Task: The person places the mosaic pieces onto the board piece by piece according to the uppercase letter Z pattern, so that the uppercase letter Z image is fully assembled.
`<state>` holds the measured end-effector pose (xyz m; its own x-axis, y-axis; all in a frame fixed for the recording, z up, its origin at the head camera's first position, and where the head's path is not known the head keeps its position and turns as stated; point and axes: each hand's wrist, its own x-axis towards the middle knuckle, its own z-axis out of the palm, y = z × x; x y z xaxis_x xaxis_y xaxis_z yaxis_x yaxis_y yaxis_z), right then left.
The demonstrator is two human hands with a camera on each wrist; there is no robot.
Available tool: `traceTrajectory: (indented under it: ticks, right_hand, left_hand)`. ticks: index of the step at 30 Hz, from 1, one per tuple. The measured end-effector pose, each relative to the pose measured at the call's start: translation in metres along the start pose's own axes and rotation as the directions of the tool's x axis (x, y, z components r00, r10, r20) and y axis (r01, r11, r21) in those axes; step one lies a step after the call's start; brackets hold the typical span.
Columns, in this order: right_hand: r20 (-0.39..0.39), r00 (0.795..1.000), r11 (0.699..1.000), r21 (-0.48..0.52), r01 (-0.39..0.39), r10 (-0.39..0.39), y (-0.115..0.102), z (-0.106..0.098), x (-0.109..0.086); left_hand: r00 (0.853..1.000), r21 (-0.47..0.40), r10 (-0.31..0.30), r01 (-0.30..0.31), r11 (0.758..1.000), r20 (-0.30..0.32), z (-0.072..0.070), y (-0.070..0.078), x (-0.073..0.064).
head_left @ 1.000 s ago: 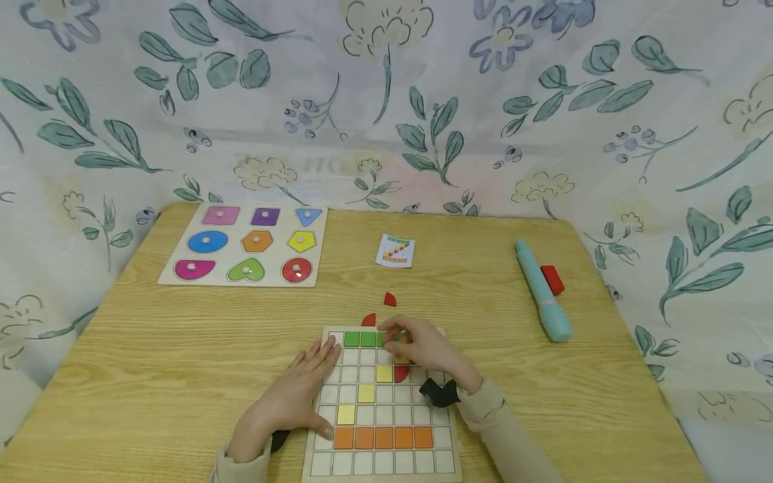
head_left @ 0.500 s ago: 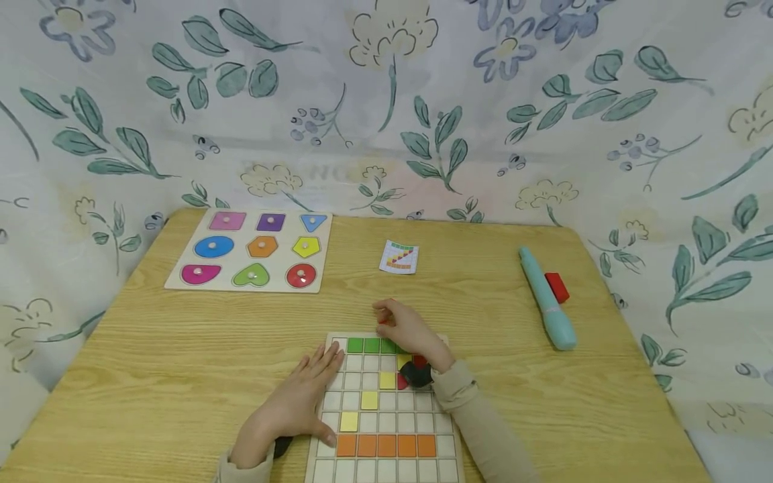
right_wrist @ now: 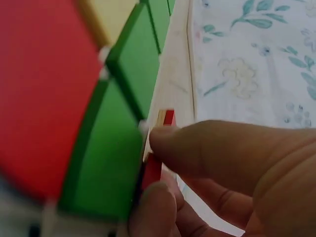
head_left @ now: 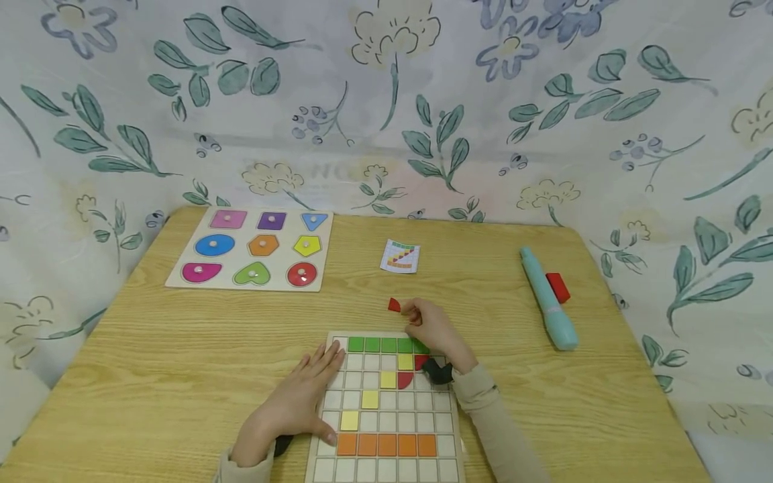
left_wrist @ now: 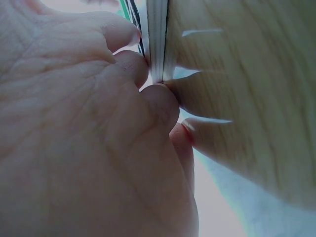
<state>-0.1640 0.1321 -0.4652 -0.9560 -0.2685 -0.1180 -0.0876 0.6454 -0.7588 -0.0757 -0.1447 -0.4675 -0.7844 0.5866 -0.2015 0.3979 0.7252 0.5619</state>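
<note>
My left hand (head_left: 296,402) lies with fingers spread along the left edge of the grid board (head_left: 362,469); the left wrist view has its fingertips at the board's side. Just beyond the top edge, my right hand (head_left: 435,329) pinches a red quarter-circle tile (right_wrist: 152,170) between thumb and finger. Another red quarter-circle tile (head_left: 394,304) lies on the table by its fingertips. On the board are a row of green tiles (head_left: 372,345), a row of orange tiles (head_left: 386,445), a diagonal of yellow tiles (head_left: 370,400) and red quarter-circles (head_left: 405,380) beside the upper ones.
A small pattern card (head_left: 400,257) lies behind the board on the wooden table (head_left: 241,355). At the back left sits a knob puzzle (head_left: 175,278) with colored shapes. To the right are a teal stick-shaped object (head_left: 548,302) and a red block (head_left: 558,288). Floral cloth (head_left: 362,168) hangs behind.
My right hand moved from the board's top rows out to the loose red tiles, took the left one, and drew back right. My left hand stays on the board.
</note>
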Motion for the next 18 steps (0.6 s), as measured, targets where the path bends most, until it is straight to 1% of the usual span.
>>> traceTrajectory:
  ticks: [4, 7, 9, 12, 18]
  right_hand:
    - [-0.059, 0.997, 0.999, -0.024, -0.047, 0.046, 0.009, -0.011, -0.007]
    - [-0.114, 0.991, 0.995, -0.053, -0.082, 0.076, 0.017, -0.018, -0.010]
    - [-0.135, 0.987, 0.992, -0.068, -0.102, 0.092, 0.022, -0.021, -0.012]
    - [-0.137, 0.986, 0.990, -0.085, -0.111, 0.099, 0.028, -0.025, -0.015]
    - [-0.096, 0.991, 0.991, -0.083, -0.104, 0.096, 0.032, -0.027, -0.020]
  left_hand:
    - [1.000, -0.002, 0.000, 0.000, 1.000, 0.001, 0.000, -0.001, 0.000]
    - [1.000, -0.007, -0.004, 0.004, 1.000, 0.002, 0.000, -0.001, 0.001]
    - [1.000, -0.009, -0.004, 0.004, 1.000, 0.001, 0.000, -0.001, 0.001]
    - [1.000, -0.006, -0.001, 0.001, 1.000, -0.001, 0.001, -0.001, 0.000]
    - [1.000, -0.006, 0.002, -0.002, 1.000, -0.003, 0.001, 0.000, 0.000]
